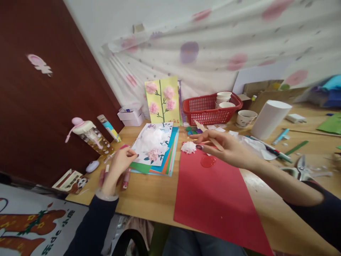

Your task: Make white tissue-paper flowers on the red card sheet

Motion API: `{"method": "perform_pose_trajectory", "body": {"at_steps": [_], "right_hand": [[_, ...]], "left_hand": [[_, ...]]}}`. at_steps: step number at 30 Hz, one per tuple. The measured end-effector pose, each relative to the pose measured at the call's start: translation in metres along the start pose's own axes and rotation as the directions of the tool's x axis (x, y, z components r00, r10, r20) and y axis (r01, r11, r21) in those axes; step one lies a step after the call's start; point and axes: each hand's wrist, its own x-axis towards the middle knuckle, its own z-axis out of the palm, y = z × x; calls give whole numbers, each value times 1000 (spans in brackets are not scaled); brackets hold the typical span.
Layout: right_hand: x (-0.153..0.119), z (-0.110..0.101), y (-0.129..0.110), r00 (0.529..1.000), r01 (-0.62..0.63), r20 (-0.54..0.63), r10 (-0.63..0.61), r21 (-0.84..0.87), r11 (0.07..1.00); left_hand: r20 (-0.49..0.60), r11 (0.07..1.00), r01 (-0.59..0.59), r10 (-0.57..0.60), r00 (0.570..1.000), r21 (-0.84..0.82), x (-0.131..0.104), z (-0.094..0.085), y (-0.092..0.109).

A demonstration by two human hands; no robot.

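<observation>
My right hand (223,145) is over the top of a red sheet of paper (210,199), a flat wooden craft stick (217,144) held between its fingers. The thumb tip is against a white fluffy ball (189,147) at the sheet's top left corner. Just below the hand, a shiny wet-looking blob (207,161) lies on the red paper. My left hand (123,159) has its fingertips pinched together at the left edge of a white printed sheet (137,147). Anything between them is too small to make out. White cotton fluff (154,138) covers that sheet, which lies on coloured papers (172,156).
Behind stand a yellow flower picture (163,101), a red basket (207,110) with paper cups, another cup (245,118) and a white roll (270,119). Pliers-like cutters (301,169) and pens lie right. A bottle (92,135) and glue tube (108,128) are left.
</observation>
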Motion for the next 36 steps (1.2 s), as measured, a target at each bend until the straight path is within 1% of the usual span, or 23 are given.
{"method": "perform_pose_trajectory", "body": {"at_steps": [2,3,5,6,8,9,10,12,14,17,19,20,21,23,25,27,30,32,36], "right_hand": [[-8,-6,6,996,1,-85,-5,-39,999],[-12,-8,10,991,-9,-135,3,-41,999],[-20,-13,19,977,-38,-212,36,-3,999],[-24,-15,24,971,-43,-233,48,25,999],[-32,-19,33,962,-22,-271,37,57,998],[-35,-21,36,950,-3,-310,19,52,999],[-38,-23,39,931,12,-364,4,42,999],[-44,-24,45,875,20,-484,3,43,999],[-48,-24,53,828,18,-559,25,71,997],[-51,-23,67,798,2,-601,37,65,998],[-51,-23,76,791,-18,-609,58,72,997],[-51,-23,80,795,-25,-601,82,104,994],[-50,-23,84,803,-29,-585,114,153,988],[-49,-23,88,826,-36,-532,183,275,961],[-49,-22,88,853,-59,-460,246,384,921],[-49,-20,84,876,-92,-385,291,458,884],[-52,-16,75,894,-114,-308,326,547,829],[-53,-15,71,888,-109,-305,345,589,801],[-54,-16,69,846,-122,-333,416,639,759]], "left_hand": [[19,980,6,-2,1000,-198,-4,-6,4],[35,948,15,-5,999,-318,-6,-8,8],[93,847,40,11,996,-530,-13,-8,21],[131,803,49,36,991,-594,-17,-7,29],[212,766,49,115,971,-641,-24,-2,48],[258,755,49,162,952,-653,-26,3,58],[305,749,47,211,929,-661,-29,8,68],[379,743,28,308,873,-669,-33,19,88],[419,743,-18,397,817,-669,-35,32,109],[428,713,-78,501,752,-697,-35,49,135],[431,660,-49,543,721,-750,-31,59,151],[425,623,-17,554,716,-782,-28,64,158],[414,578,21,557,720,-816,-25,69,165],[379,480,93,544,749,-872,-21,79,179],[362,410,143,528,768,-901,-19,89,193],[368,401,158,528,766,-903,-20,97,206],[359,432,119,532,767,-894,-25,105,219],[349,447,96,527,775,-889,-28,107,224],[329,477,42,537,777,-878,-31,107,225]]}}
